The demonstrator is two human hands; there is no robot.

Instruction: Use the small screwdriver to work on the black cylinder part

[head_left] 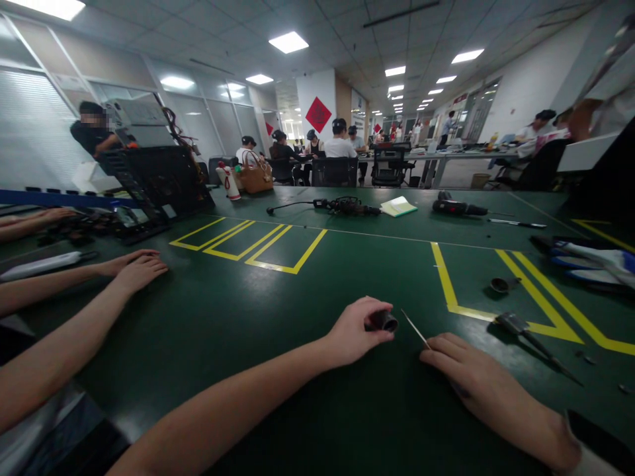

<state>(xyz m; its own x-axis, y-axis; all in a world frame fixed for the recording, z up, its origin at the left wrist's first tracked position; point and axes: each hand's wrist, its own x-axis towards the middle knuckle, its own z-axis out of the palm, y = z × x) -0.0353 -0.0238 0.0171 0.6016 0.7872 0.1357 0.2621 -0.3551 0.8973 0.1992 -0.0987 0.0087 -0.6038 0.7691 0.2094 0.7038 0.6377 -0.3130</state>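
Observation:
My left hand (354, 334) rests on the green table (238, 317) with its fingers curled round a small dark cylindrical part (383, 322), its open end facing right. My right hand (464, 370) lies just to the right of it, fingers closed on a thin light stick (415, 328) that points up and left toward the part. The stick's tip stands a little apart from the part.
A dark tool (533, 337) and a small round cap (500, 285) lie on the yellow floor-tape lines at right. Another person's hands (136, 268) rest flat at left. A power drill (454, 207), notepad (398, 207), cables and black equipment (153, 182) stand farther back.

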